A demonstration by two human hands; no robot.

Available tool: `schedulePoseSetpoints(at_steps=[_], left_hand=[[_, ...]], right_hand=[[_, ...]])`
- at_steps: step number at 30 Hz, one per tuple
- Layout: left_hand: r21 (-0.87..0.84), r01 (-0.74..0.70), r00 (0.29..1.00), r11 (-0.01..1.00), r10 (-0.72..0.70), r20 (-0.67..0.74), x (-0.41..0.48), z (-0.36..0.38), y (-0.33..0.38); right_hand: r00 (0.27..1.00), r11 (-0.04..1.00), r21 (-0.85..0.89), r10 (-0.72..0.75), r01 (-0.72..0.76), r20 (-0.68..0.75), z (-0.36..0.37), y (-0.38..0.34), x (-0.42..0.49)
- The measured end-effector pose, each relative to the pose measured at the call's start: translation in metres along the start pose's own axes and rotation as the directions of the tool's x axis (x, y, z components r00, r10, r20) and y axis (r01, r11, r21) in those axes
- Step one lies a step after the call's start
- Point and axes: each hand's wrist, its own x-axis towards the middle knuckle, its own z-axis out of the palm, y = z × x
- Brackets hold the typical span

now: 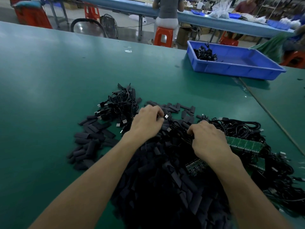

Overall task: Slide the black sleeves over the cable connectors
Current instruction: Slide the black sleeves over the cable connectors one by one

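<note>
A big heap of black sleeves covers the green table in front of me, with looser ones spread to the left. My left hand pinches a black cable just behind its USB connector, which points right. My right hand rests on the pile with fingers curled into black cables; what it holds is hidden. A tangle of USB cables lies behind my left hand. More black cables lie to the right.
A blue tray with a few finished cables stands at the back right. Green circuit boards lie among the right-hand cables. People sit on orange stools at a far bench.
</note>
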Motion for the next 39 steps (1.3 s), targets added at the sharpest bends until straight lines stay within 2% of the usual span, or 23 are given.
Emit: schedulePoseSetpoints(at_steps=[2,4,7,11,13,17,21,23,25,27,31,34,36,39], left_hand=[[-0.007,0.019,0.999,1.000,-0.019,0.028,-0.004,0.007,-0.004],[-0.018,0.033,0.999,0.999,-0.032,0.040,-0.006,0.010,-0.008],[-0.029,0.030,0.999,0.999,-0.029,0.038,-0.009,0.012,-0.010],[-0.080,0.003,1.000,0.997,-0.002,0.019,-0.010,0.017,-0.009],[-0.107,-0.019,1.000,0.994,0.021,0.017,-0.012,0.020,-0.008],[-0.152,-0.034,0.999,0.988,0.039,0.027,-0.014,0.026,-0.002],[-0.226,-0.038,0.997,0.973,0.050,0.050,-0.014,0.030,0.002],[-0.270,-0.055,0.996,0.961,0.071,0.049,-0.014,0.030,0.005],[-0.303,-0.061,0.996,0.951,0.078,0.043,-0.010,0.029,0.007],[-0.344,-0.085,0.996,0.935,0.094,0.009,-0.008,0.028,0.011],[-0.412,-0.110,0.992,0.905,0.075,-0.101,-0.009,0.027,0.011],[-0.339,-0.032,0.991,0.940,-0.016,-0.135,-0.013,0.027,0.006],[-0.320,-0.009,0.979,0.947,-0.057,-0.196,-0.013,0.026,0.002],[-0.393,-0.146,0.967,0.908,0.048,-0.248,-0.011,0.022,0.005]], right_hand=[[1.000,1.000,0.005,0.018,-0.017,-0.013,-0.001,0.003,-0.003],[0.993,0.993,-0.015,0.114,-0.115,-0.027,-0.006,0.004,-0.002],[0.973,0.973,-0.008,0.231,-0.231,0.028,-0.012,0.003,0.000],[0.989,0.990,-0.032,0.139,-0.138,0.042,-0.011,0.010,0.003],[0.994,0.994,-0.001,0.111,-0.111,-0.007,-0.014,0.016,0.006],[0.966,0.992,0.094,0.106,-0.086,-0.237,-0.021,0.026,0.016],[0.829,0.974,0.212,0.179,-0.075,-0.529,-0.045,0.036,0.037],[0.736,0.979,0.198,0.099,0.048,-0.670,-0.058,0.036,0.046],[0.637,0.975,0.111,-0.039,0.193,-0.770,-0.065,0.029,0.049],[0.602,0.955,0.050,-0.142,0.291,-0.786,-0.065,0.019,0.050],[0.730,0.923,0.024,-0.288,0.385,-0.619,-0.045,-0.001,0.047],[0.817,0.922,0.178,-0.199,0.343,-0.540,-0.028,-0.003,0.045],[0.844,0.918,0.262,-0.126,0.299,-0.522,-0.021,0.004,0.049],[0.874,0.882,0.342,-0.139,0.323,-0.466,-0.018,0.015,0.057]])
